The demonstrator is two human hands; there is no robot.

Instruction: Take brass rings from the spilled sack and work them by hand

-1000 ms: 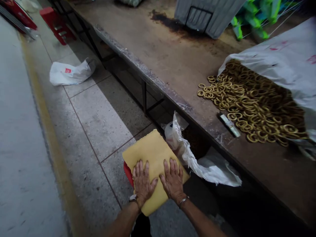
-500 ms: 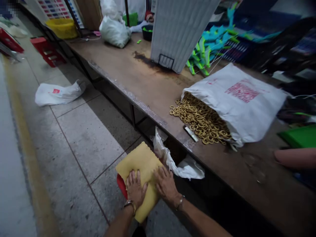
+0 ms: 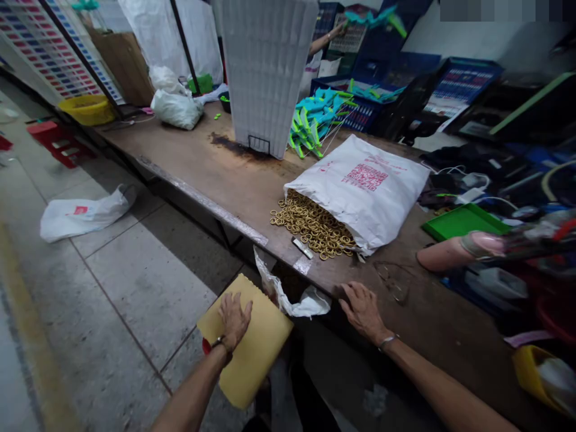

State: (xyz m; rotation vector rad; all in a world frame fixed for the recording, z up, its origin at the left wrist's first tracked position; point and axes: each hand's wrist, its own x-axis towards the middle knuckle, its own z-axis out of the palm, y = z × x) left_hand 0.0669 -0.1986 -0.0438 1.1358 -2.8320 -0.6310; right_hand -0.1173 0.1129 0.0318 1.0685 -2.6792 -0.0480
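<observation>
My left hand point(image 3: 234, 324) lies flat with fingers stretched on a yellow sheet like a foam pad point(image 3: 263, 336). A bit of something red point(image 3: 206, 346) shows under the pad's left side. My right hand point(image 3: 364, 309) is at the front edge of the brown table point(image 3: 189, 153), fingers apart and nothing in them. Beyond it, many brass-coloured rings point(image 3: 315, 225) spill from the mouth of a white sack point(image 3: 382, 201) with red print. A torn white bag point(image 3: 308, 303) hangs below the table edge, between my hands.
A pale panel point(image 3: 265, 72) stands on the table beside blue and green pieces point(image 3: 317, 117). A pink cylinder point(image 3: 443, 252) and a green tray point(image 3: 465, 222) are at the right. On the floor lie a white plastic bag point(image 3: 83, 210) and a red stool point(image 3: 60, 141). Another person's arm point(image 3: 326, 41) shows behind.
My right hand has left the yellow pad and moved right to the table edge. My left hand stays on the pad. The view has turned rightward.
</observation>
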